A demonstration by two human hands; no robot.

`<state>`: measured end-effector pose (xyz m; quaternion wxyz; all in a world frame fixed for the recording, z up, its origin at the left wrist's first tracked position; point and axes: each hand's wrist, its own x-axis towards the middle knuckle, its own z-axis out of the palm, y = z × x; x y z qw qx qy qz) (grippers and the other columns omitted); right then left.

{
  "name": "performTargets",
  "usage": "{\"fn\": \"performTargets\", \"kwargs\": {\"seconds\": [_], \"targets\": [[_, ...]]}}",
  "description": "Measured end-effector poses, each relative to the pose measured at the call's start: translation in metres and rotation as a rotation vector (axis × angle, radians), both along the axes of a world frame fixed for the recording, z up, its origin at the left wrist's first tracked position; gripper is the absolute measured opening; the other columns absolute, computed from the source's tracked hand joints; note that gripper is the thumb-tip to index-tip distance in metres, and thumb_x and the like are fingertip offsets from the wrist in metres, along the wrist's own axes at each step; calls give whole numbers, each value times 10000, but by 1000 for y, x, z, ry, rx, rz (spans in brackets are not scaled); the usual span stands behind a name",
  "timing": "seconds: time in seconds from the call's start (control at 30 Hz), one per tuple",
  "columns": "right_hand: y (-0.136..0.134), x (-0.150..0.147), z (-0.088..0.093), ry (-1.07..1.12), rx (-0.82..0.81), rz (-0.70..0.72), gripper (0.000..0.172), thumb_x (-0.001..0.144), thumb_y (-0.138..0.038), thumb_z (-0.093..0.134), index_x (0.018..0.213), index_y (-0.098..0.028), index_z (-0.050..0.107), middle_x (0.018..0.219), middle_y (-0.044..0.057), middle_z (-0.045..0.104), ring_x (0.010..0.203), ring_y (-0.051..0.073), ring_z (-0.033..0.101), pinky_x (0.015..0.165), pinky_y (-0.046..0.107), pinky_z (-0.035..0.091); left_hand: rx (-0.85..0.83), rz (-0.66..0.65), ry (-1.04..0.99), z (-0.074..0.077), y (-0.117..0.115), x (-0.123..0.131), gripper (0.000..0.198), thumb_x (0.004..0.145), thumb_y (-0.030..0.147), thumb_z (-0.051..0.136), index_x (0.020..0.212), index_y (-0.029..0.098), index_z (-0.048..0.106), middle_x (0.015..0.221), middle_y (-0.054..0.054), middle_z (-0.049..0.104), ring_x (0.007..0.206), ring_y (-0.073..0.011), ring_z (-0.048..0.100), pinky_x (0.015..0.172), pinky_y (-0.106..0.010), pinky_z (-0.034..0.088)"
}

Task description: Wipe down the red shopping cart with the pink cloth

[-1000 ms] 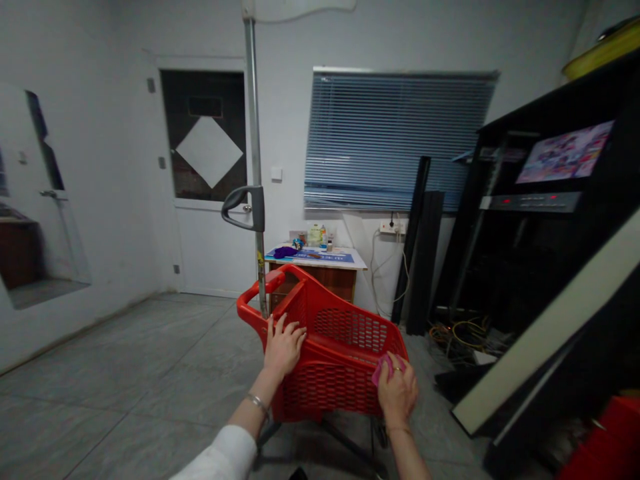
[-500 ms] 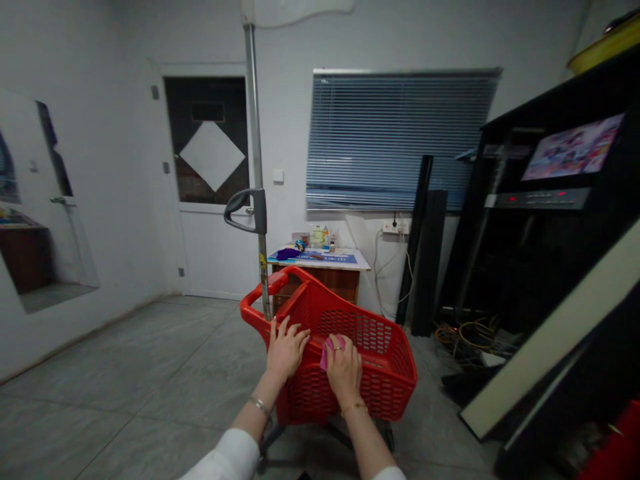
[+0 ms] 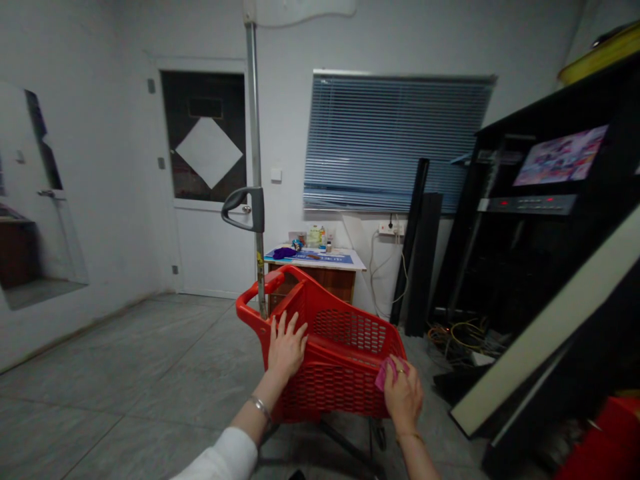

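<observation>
A red plastic shopping cart [image 3: 330, 390] with slotted basket walls stands in front of me. Its handle bar is at the left end, beside a tall metal pole [image 3: 256, 133] that carries a grey grip. My left hand [image 3: 287, 347] rests on the near rim close to the handle end, fingers spread, holding nothing. At the right end of the near rim, my right hand [image 3: 404, 393] grips a pink cloth [image 3: 383, 375] and presses it against the basket. Part of the cloth is hidden under the fingers.
Behind the cart stands a small wooden table [image 3: 357, 261] with bottles and a purple cloth [image 3: 284, 253]. A black rack [image 3: 465, 267], loose cables [image 3: 467, 337] and a leaning pale board [image 3: 540, 333] occupy the right. A white door [image 3: 215, 253] is at the back left.
My right hand has slid right along the near rim with the pink cloth, from mid-basket to the right end. My left hand has stayed at the same place on the rim.
</observation>
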<state>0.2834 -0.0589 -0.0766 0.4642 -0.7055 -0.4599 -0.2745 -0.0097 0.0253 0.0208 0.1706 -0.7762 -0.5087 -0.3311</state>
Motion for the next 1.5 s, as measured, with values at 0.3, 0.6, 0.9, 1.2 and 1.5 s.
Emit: {"fn": "performTargets", "kwargs": {"seconds": [0.3,0.6,0.9,1.2,1.5], "targets": [[5,-49,13,-10,-2,-44,396,973,-406,399,1135,-178,679,1179,137,603,1010,248,553,833,359,385,-47,-67,6,-8,-3,2,311,965,375,448,1138,343,706,1267,5,672,1366,-327,392,1177,-618,172],[45,-164,65,-119,-236,188,332,988,-303,388,1199,-251,639,1165,101,609,922,205,558,791,331,392,-41,-90,24,-8,0,-4,319,973,361,430,1153,362,694,1260,12,674,1365,-310,396,1180,-616,164],[11,-56,22,-98,-186,160,379,989,-367,361,1195,-222,644,1197,106,592,1001,209,560,876,341,399,-65,-77,59,-7,2,-7,324,979,380,418,1145,352,695,1274,1,664,1364,-297,404,1185,-599,171],[2,-20,-3,29,34,-69,480,978,-437,338,1106,-135,688,1141,164,597,991,253,559,848,376,411,-70,-92,26,-7,-1,-3,318,974,374,423,1115,348,706,1252,13,675,1364,-323,391,1179,-626,159],[50,-153,51,-160,-134,138,335,989,-294,387,1182,-203,645,1147,116,601,938,201,545,822,335,396,-64,-80,44,-8,-1,-3,332,977,379,409,1135,347,699,1255,1,671,1370,-312,384,1178,-616,166]]}}
